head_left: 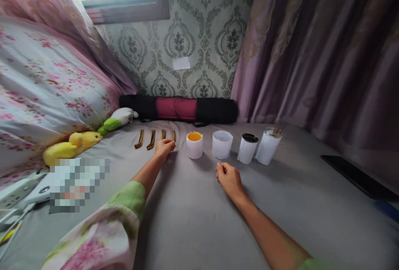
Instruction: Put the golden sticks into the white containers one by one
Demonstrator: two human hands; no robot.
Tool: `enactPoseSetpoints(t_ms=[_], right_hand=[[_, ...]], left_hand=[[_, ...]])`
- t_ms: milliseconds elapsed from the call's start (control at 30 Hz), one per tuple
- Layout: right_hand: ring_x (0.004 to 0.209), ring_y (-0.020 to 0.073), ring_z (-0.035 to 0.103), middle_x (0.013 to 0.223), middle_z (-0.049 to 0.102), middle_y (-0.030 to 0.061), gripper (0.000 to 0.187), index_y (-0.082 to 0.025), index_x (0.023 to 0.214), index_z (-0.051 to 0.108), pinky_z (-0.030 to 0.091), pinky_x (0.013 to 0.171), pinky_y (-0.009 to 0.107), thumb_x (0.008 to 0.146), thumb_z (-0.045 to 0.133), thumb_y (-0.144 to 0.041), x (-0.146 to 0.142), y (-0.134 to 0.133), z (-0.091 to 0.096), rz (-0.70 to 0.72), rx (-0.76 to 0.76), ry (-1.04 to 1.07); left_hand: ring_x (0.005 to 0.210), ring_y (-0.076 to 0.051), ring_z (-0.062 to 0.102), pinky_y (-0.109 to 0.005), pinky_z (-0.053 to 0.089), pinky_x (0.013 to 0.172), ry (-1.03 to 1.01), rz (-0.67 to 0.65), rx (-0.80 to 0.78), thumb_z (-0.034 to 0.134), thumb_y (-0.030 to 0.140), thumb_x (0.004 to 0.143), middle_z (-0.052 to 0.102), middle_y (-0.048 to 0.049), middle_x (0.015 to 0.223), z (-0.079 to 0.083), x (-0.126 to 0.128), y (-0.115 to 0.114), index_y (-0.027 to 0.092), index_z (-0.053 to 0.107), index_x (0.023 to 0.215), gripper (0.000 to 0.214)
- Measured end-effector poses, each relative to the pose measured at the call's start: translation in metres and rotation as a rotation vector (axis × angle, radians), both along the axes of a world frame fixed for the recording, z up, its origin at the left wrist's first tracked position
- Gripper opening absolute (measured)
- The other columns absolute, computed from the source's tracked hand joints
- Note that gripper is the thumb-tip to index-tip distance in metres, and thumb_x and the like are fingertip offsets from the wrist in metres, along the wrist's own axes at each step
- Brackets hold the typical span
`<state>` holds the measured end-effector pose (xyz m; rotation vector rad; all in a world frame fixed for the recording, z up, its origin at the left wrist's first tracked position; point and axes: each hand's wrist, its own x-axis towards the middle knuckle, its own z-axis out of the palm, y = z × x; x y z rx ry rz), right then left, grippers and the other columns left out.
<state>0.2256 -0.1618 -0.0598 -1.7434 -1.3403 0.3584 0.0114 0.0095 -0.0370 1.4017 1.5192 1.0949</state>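
Pixelation hides any writing on the flat item [79, 184]; my left hand [165, 147] meets brown sticks [173, 135], grip unclear to me; my right hand [229, 177] curls, fingers together, near the white cup [222, 147].

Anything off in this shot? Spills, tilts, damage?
No spill visible. The rightmost jar leans right in the picture, unlike the leftmost tub; possibly lens stretch. The leftmost brown bundle looks kinked at its near end, as does the next; whether that's damage, I can't tell. A pixelated patch at left hides what's beneath.
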Motion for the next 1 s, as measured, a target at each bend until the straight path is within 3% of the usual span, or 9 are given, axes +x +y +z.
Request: enactPoseSetpoints(t_ms=[433, 1000], right_hand=[[0.049, 0.0128, 0.052, 0.058, 0.061, 0.0031, 0.035, -0.018, 0.067, 0.060, 0.034, 0.047, 0.021, 0.081, 0.035, -0.039, 0.000, -0.001, 0.001, -0.003, -0.011, 0.006], [0.049, 0.0137, 0.055, 0.056, 0.061, 0.0027, 0.034, -0.019, 0.067, 0.059, 0.036, 0.047, 0.022, 0.081, 0.036, -0.040, 0.001, -0.001, -0.002, 0.034, 0.013, 0.033]], left_hand=[[0.043, -0.006, 0.050, -0.018, 0.038, 0.042, -0.401, -0.065, -0.156, 0.057, 0.017, 0.069, 0.061, -0.0047, 0.063, -0.006, 0.011, -0.018, 0.010, 0.056, 0.073, 0.008], [0.045, -0.004, 0.049, -0.015, 0.038, 0.041, -0.672, -0.112, -0.203, 0.047, 0.008, 0.078, 0.056, -0.0038, 0.061, -0.002, 0.024, -0.068, 0.008, 0.055, 0.077, 0.008]])
